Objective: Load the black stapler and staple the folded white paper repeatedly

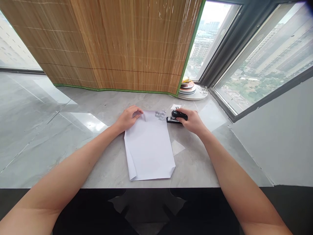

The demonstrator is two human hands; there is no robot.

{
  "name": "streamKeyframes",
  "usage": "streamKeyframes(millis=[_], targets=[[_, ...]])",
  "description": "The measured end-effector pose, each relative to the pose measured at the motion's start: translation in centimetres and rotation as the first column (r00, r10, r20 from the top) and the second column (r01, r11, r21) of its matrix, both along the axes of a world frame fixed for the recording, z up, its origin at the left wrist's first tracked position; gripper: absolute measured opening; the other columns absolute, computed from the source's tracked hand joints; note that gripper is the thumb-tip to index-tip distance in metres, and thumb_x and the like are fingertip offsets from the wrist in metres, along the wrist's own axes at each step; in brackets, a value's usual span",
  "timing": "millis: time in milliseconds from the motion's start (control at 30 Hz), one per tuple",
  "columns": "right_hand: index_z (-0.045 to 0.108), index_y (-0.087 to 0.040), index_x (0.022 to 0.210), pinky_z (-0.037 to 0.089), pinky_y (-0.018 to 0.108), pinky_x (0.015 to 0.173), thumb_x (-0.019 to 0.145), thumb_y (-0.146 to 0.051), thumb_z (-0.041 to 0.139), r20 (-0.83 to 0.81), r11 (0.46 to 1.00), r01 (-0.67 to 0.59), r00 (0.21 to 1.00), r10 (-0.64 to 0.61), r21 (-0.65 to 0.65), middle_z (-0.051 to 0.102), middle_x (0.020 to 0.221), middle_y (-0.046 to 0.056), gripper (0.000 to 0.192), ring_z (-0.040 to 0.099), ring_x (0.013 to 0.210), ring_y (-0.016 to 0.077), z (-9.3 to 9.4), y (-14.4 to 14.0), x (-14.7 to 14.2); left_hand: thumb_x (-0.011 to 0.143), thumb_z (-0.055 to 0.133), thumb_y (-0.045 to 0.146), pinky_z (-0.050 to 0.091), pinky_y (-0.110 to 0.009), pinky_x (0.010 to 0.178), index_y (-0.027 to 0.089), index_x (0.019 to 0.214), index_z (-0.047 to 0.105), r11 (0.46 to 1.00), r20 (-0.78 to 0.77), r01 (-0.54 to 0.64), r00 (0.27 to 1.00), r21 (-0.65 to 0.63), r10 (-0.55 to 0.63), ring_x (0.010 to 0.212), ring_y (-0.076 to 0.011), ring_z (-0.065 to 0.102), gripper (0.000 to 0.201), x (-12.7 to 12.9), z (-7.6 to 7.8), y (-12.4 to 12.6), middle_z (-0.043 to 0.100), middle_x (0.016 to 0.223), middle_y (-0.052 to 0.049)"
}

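A white sheet of paper (150,150), perhaps several sheets, lies on the grey marbled ledge with its lower corners bent. Rows of small dark marks, which look like staples, fill its upper right corner. My left hand (128,119) grips the paper's upper left edge between thumb and fingers. To the right, my right hand (190,120) is wrapped round a black stapler (174,119). The stapler's front end points left and meets the marked corner of the paper; whether the paper is between its jaws I cannot tell.
A bamboo blind (117,45) with green edging hangs down to the ledge (102,169) behind the paper. Stacked plates (193,91) stand at the back right by the window frame (220,45). A white wall (276,137) borders the right side.
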State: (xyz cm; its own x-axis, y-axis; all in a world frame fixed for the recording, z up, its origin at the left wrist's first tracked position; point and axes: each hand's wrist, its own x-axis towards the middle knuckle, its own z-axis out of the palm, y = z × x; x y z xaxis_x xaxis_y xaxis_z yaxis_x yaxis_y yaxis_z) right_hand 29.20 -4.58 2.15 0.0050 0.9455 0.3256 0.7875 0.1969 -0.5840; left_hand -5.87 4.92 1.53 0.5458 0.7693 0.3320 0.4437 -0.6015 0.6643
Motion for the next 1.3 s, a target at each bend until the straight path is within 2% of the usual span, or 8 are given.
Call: streamKeyframes(millis=[133, 233, 333, 400, 500, 633, 1033, 1300], targets=[[0.081, -0.027, 0.120, 0.056, 0.051, 0.106, 0.088, -0.026, 0.071, -0.018, 0.998, -0.069, 0.997, 0.069, -0.013, 0.083, 0.118, 0.006, 0.033, 0.076, 0.110, 0.0321, 0.5, -0.4, -0.9, 0.098, 0.059, 0.030, 0.056, -0.045, 0.106, 0.022, 0.105, 0.075, 1.000, 0.011, 0.000, 1.000, -0.029, 0.000, 0.110, -0.0267, 0.071, 0.019, -0.1, 0.1, 0.0, 0.076, 0.114, -0.009], [0.079, -0.027, 0.119, 0.056, 0.048, 0.103, 0.091, -0.025, 0.068, -0.006, 0.990, -0.138, 0.990, 0.138, -0.023, 0.083, 0.113, 0.005, 0.030, 0.076, 0.104, 0.0301, 1.0, -0.9, -1.8, 0.099, 0.060, 0.027, 0.051, -0.054, 0.114, 0.023, 0.107, 0.076, 0.999, -0.130, 0.019, 0.991, 0.035, -0.014, 0.122, -0.0314, 0.068, 0.019, 0.3, 0.2, -0.7, 0.075, 0.124, -0.011], [0.077, -0.027, 0.119, 0.056, 0.045, 0.099, 0.093, -0.026, 0.067, 0.026, 0.987, -0.162, 0.986, 0.162, -0.018, 0.082, 0.111, 0.005, 0.028, 0.075, 0.101, 0.0292, 1.2, -1.2, -2.5, 0.098, 0.066, 0.026, 0.027, -0.069, 0.131, 0.025, 0.110, 0.077, 0.978, -0.286, 0.080, 0.958, 0.195, -0.021, 0.152, -0.0388, 0.049, 0.017, 1.7, 0.4, -2.4, 0.062, 0.155, -0.012], [0.076, -0.026, 0.119, 0.056, 0.043, 0.096, 0.094, -0.026, 0.066, 0.037, 0.982, -0.186, 0.982, 0.186, -0.016, 0.081, 0.112, 0.005, 0.027, 0.074, 0.102, 0.0287, 1.3, -1.3, -2.8, 0.102, 0.065, 0.028, 0.016, -0.070, 0.135, 0.027, 0.122, 0.076, 0.959, -0.333, 0.181, 0.938, 0.220, -0.101, 0.161, -0.0381, 0.040, 0.023, 2.8, 0.2, -3.9, 0.053, 0.166, -0.012], [0.074, -0.025, 0.121, 0.056, 0.042, 0.095, 0.095, -0.025, 0.064, 0.032, 0.975, -0.219, 0.975, 0.220, -0.026, 0.081, 0.113, 0.006, 0.028, 0.074, 0.103, 0.0286, 1.3, -1.4, -3.0, 0.107, 0.060, 0.038, 0.018, -0.066, 0.136, 0.036, 0.147, 0.067, 0.934, -0.372, 0.336, 0.888, 0.122, -0.270, 0.164, -0.0364, 0.037, 0.041, 3.9, -0.4, -5.3, 0.046, 0.173, -0.008], [0.073, -0.025, 0.120, 0.055, 0.043, 0.094, 0.094, -0.025, 0.063, 0.036, 0.976, -0.217, 0.975, 0.218, -0.033, 0.080, 0.112, 0.007, 0.028, 0.074, 0.102, 0.0288, 1.3, -1.3, -3.1, 0.109, 0.055, 0.046, 0.011, -0.068, 0.136, 0.047, 0.160, 0.056, 0.930, -0.402, 0.364, 0.859, 0.043, -0.317, 0.168, -0.0383, 0.028, 0.051, 3.7, -1.3, -5.3, 0.039, 0.179, -0.002], [0.073, -0.025, 0.124, 0.056, 0.042, 0.097, 0.097, -0.026, 0.064, 0.023, 0.972, -0.233, 0.972, 0.233, -0.019, 0.080, 0.117, 0.007, 0.028, 0.074, 0.106, 0.0293, 1.3, -1.7, -4.4, 0.110, 0.053, 0.048, 0.007, -0.072, 0.134, 0.047, 0.162, 0.053, 0.926, -0.442, 0.377, 0.836, 0.029, -0.327, 0.170, -0.0398, 0.023, 0.052, 4.1, -1.1, -5.9, 0.033, 0.182, -0.003], [0.074, -0.026, 0.126, 0.055, 0.043, 0.097, 0.099, -0.024, 0.062, 0.038, 0.975, -0.223, 0.974, 0.223, 0.000, 0.081, 0.116, 0.007, 0.029, 0.074, 0.105, 0.0290, 1.1, -1.7, -4.8, 0.112, 0.050, 0.044, 0.013, -0.067, 0.136, 0.034, 0.162, 0.055, 0.909, -0.478, 0.411, 0.812, 0.063, -0.334, 0.168, -0.0333, 0.030, 0.051, 3.5, -0.1, -5.4, 0.036, 0.181, -0.011]])
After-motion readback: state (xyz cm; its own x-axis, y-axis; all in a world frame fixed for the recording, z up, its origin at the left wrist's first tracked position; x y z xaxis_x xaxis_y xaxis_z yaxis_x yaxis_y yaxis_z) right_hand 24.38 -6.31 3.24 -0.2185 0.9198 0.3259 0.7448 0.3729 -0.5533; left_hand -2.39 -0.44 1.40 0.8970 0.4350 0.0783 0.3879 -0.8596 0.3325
